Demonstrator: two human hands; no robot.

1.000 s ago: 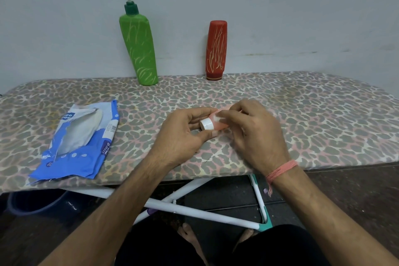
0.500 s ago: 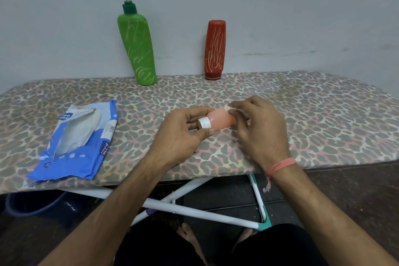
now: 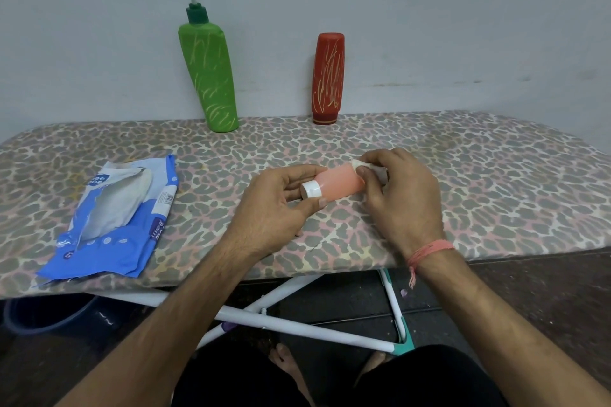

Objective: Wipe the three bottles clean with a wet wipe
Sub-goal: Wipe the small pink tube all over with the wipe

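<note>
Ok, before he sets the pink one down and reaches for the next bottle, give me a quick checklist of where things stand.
1. Pink bottle secured: ok, left hand grips it at the white cap end, lying sideways above the board.
2. Wipe in hand: ok, right hand pinches it against the bottle's base end.
3. Pink bottle fully wiped: cannot tell; no marks show on its visible side.
4. Green pump bottle reachable: ok, at the wall, leaning, marks on it.
5. Red bottle reachable: ok, standing at the wall, marks on it.
6. Spare wipes: ok, wipe pack lies open on the ironing board.
</note>
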